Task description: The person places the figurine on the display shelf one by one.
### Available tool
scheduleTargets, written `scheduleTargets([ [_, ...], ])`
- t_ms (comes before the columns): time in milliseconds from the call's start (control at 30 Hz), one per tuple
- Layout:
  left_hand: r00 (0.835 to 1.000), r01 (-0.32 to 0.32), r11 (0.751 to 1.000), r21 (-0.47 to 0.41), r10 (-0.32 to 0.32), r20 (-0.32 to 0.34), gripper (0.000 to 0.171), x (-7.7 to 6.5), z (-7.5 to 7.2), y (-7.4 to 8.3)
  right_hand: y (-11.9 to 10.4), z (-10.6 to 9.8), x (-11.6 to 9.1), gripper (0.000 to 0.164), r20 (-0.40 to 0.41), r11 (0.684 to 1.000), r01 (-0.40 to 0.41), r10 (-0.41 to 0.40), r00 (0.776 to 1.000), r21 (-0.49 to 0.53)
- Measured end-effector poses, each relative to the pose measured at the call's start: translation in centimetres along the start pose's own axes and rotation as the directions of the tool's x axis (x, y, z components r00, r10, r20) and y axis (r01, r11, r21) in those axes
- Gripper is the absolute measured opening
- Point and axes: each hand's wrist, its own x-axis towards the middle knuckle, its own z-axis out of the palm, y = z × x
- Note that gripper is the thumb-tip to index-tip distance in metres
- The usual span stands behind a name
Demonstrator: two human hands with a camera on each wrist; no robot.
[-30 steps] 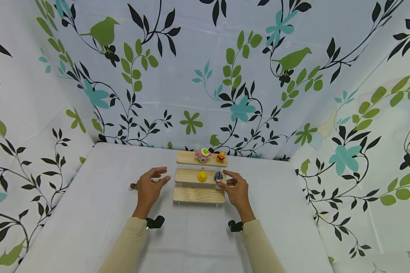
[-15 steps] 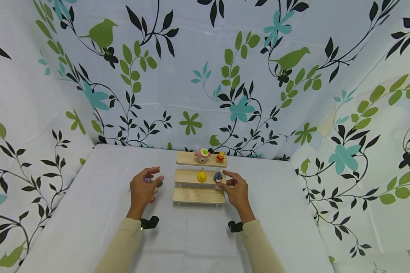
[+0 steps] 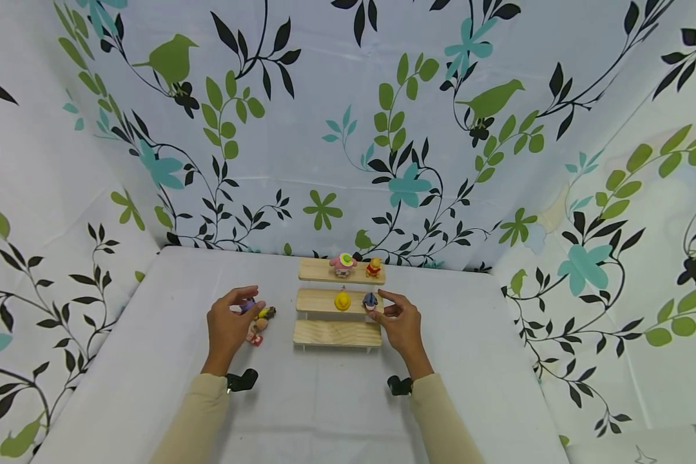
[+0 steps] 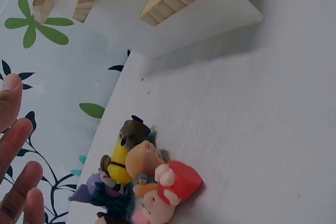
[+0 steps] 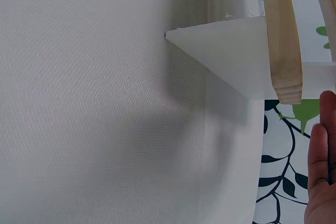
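My right hand point(image 3: 402, 322) is at the right end of the middle shelf point(image 3: 319, 299), thumb and index finger pinching a small dark blue figurine point(image 3: 370, 300). Its other fingers point(image 5: 318, 153) extend beside the stand in the right wrist view. Left of the stand, my left hand point(image 3: 227, 332) hovers with fingers apart at a cluster of toy figurines. That cluster includes a yellow figurine with a dark top point(image 4: 119, 166), a tan round-headed one point(image 4: 143, 159), a pink one with a red heart point(image 4: 178, 182) and a purple one point(image 4: 94, 186). The hand partly covers them in the head view.
A three-tier wooden display stand point(image 3: 336, 333) has white side supports. On its top shelf point(image 3: 313, 269) stand a pink figurine point(image 3: 343, 264) and a red-and-yellow bear figurine point(image 3: 374, 267). A yellow figurine point(image 3: 342, 300) sits mid-shelf. Patterned cloth point(image 3: 325, 161) surrounds the white table point(image 3: 336, 406).
My left hand has moved left, away from the stand, uncovering the figurines on its right side. My right hand stays at the dark blue figurine.
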Motion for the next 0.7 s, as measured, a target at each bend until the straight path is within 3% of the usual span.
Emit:
scheduleTargets([
  [700, 0.994, 0.109, 0.992, 0.069, -0.108, -0.018, 0.036, -0.4, -2.8, -2.6, -0.1, 0.1, -0.2, 0.058, -0.012, 1.000, -0.014, 0.014, 1.000, -0.003],
])
